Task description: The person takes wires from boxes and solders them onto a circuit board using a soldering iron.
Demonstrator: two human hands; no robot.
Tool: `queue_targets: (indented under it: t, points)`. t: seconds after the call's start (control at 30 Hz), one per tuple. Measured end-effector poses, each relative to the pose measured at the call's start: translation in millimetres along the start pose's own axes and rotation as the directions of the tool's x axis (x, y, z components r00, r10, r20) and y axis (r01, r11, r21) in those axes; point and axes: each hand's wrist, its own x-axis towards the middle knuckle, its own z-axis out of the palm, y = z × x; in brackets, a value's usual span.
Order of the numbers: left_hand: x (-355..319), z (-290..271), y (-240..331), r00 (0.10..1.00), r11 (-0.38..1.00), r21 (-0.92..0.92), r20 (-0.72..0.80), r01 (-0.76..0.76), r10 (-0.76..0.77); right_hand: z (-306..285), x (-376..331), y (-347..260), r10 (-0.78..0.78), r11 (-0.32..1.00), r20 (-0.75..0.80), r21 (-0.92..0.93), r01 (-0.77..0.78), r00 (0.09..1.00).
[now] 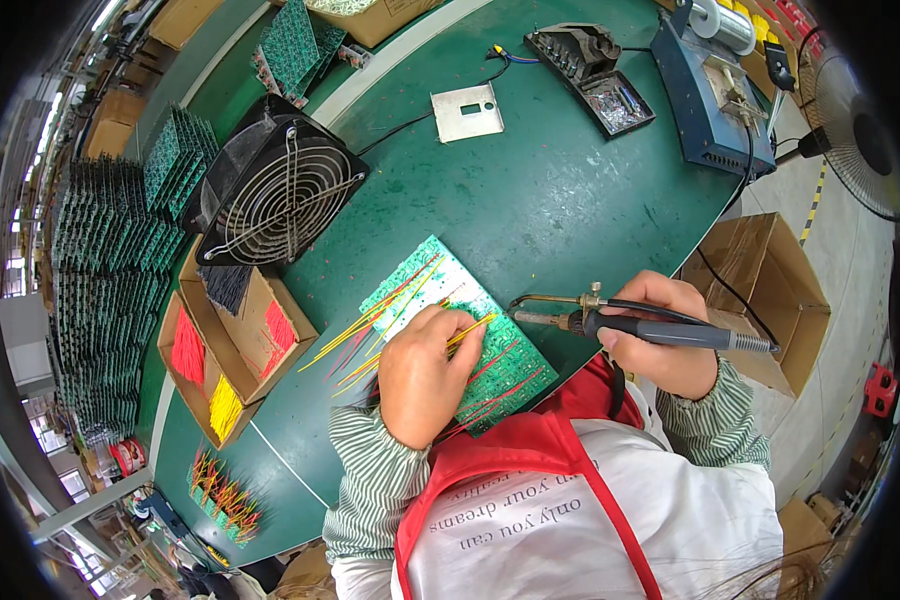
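Note:
A green circuit board panel (pixel 505 345) lies on the table in front of me, with red and yellow wires across it. My left hand (pixel 417 372) is over the panel, thumb and fingers pinched on a yellow wire (pixel 478 330) whose end points right. In my right hand (pixel 675 368) is a grey-handled soldering iron (pixel 650 329) with a thin feed tube (pixel 550 298) running above its tip. That tip points left and is near the panel's right edge; whether it touches anything I cannot tell.
Left of the panel stand a black fan (pixel 288 200) and a cardboard box (pixel 232 345) of red, yellow and dark wires. Stacked boards (pixel 110 270) rise at far left. A blue solder feeder (pixel 705 100) sits back right, near an open carton (pixel 770 300) beside the table.

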Motion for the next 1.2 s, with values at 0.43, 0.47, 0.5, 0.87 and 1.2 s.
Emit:
queue_targets:
  t: [0.43, 0.47, 0.5, 0.87, 1.2]
  points:
    - [2.1, -2.2, 1.7, 1.000, 1.000, 0.004, 0.022, 0.001, -0.001, 0.3, 1.6, 1.1, 0.013, 1.000, 0.009, 0.018, -0.014, 1.000]
    - [2.0, -2.2, 1.5, 1.000, 1.000, 0.003, 0.019, -0.005, 0.005, 0.6, 2.2, 0.6, 0.014, 1.000, 0.010, 0.018, -0.014, 1.000]
    - [1.9, -1.9, 0.9, 1.000, 1.000, 0.003, 0.019, -0.004, 0.004, 1.0, 3.0, 0.2, 0.029, 0.999, 0.020, 0.015, -0.029, 0.999]
    - [1.7, -0.4, 1.7, 1.000, 1.000, 0.002, 0.015, -0.010, 0.010, 1.2, 0.8, -0.4, 0.001, 1.000, 0.018, -0.007, -0.001, 1.000]
    - [-1.2, -1.3, -0.3, 1.000, 0.999, 0.043, -0.002, -0.006, 0.006, -4.7, -2.6, -0.3, -0.103, 0.994, -0.005, -0.029, 0.102, 0.995]
